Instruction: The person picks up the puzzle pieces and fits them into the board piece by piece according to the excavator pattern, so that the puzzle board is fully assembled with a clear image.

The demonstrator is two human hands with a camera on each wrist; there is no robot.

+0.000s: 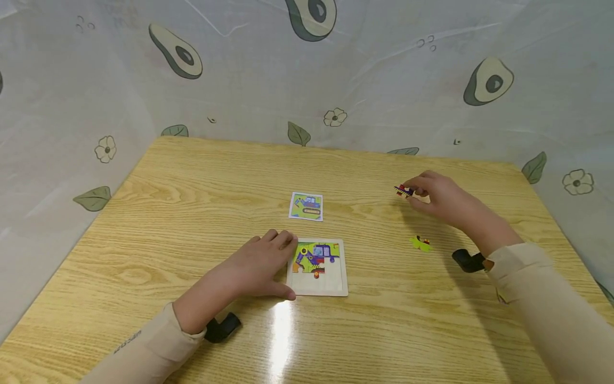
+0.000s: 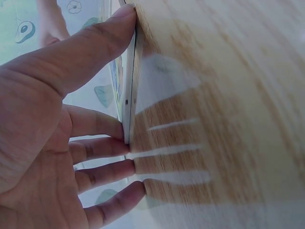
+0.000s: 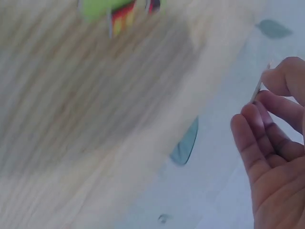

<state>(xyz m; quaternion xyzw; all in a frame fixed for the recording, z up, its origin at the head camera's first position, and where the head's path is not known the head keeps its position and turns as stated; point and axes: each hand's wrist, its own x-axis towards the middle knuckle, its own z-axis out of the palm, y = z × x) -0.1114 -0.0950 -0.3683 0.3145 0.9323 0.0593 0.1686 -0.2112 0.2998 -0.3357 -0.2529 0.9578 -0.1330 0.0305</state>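
Note:
A square puzzle board (image 1: 318, 285) with a pale rim lies on the table, its upper part filled with pieces of a purple digger picture on green. My left hand (image 1: 259, 264) rests at the board's left edge, fingers spread; in the left wrist view the thumb (image 2: 95, 50) and fingertips touch the board's side (image 2: 127, 100). Above the table at the right, my right hand (image 1: 443, 197) pinches a puzzle piece (image 1: 404, 191) with red, purple and striped parts. The right wrist view shows that piece only as a thin edge (image 3: 258, 89) between thumb and fingers.
A yellow-green puzzle piece (image 1: 421, 243) lies below the right hand. Another piece (image 1: 501, 296) is partly hidden by the right sleeve. Behind the board lies a small digger picture card (image 1: 306, 206). A printed avocado curtain (image 1: 259, 80) hangs along the table's (image 1: 216, 176) far edge.

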